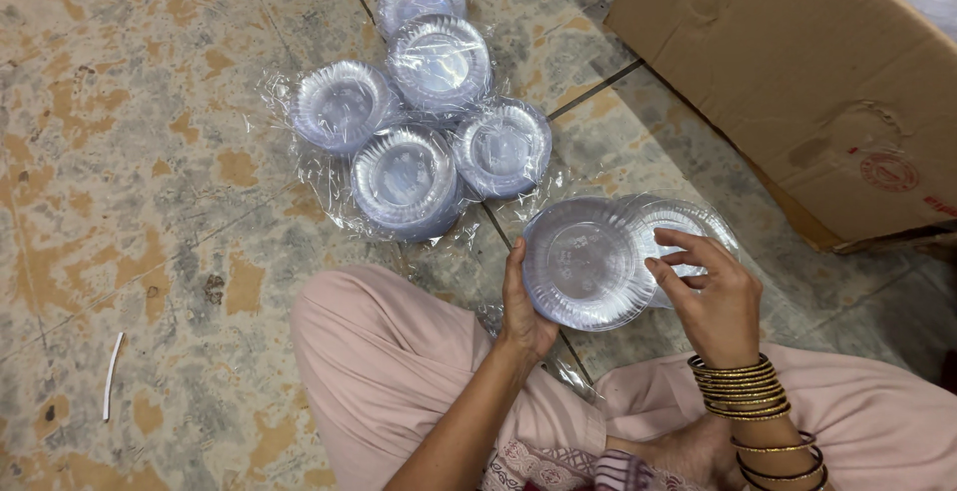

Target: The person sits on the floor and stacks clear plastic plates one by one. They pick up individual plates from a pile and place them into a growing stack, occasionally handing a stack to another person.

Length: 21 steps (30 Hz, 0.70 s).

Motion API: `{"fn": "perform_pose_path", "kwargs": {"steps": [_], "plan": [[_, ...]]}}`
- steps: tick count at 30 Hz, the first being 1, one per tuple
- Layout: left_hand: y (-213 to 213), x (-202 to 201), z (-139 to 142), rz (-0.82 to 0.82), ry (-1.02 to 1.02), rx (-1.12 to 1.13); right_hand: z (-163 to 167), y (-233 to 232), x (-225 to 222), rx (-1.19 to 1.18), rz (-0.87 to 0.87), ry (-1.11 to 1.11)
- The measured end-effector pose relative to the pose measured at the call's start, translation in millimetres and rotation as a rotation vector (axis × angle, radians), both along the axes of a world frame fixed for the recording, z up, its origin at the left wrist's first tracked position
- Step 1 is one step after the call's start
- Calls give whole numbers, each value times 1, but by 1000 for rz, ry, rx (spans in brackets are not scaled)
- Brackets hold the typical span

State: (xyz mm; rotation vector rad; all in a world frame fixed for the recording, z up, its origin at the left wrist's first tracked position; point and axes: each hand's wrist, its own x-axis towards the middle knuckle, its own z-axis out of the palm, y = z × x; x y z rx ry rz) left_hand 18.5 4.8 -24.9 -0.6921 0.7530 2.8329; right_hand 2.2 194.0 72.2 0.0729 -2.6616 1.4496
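Left hand (523, 307) has a stack of clear plastic bowls (583, 262) cupped from below and behind, fingers wrapped round its rim, holding it tilted up over the lap. Right hand (713, 302), bangles (743, 386) bunched at the wrist, comes in from the other side, fingertips curled onto the stack's rim and onto the second clear stack (678, 237) tucked just behind it. So both hands are closed on bowls, none free. By my read this is the sorting and counting stage, with stacks being squared up by hand. What comes next looks delicate: thin, slippery bowls want a light pinch at the rim, or they will slide apart.

Up and left of the held stack, five wrapped bundles of bowls (419, 112) lie clustered on crinkled clear film, touching one another. Right of and above the held stack sits a big brown cardboard box (817, 82). All of it rests on a worn, mottled tile floor (130, 202), with a small white strip (112, 376) lying far left of the stack
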Motion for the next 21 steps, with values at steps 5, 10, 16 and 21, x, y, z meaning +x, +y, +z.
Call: {"fn": "perform_pose_path", "kwargs": {"steps": [5,10,16,21], "plan": [[1,0,-4,8,25,16,0,-4,2,102,22,60],[0,1,-3,1,41,18,-8,-1,2,95,32,62],[-1,2,-2,-39,64,9,-24,8,-7,-352,42,-305],[0,0,-5,-4,-39,75,-30,27,-12,-514,-24,-257]]}}
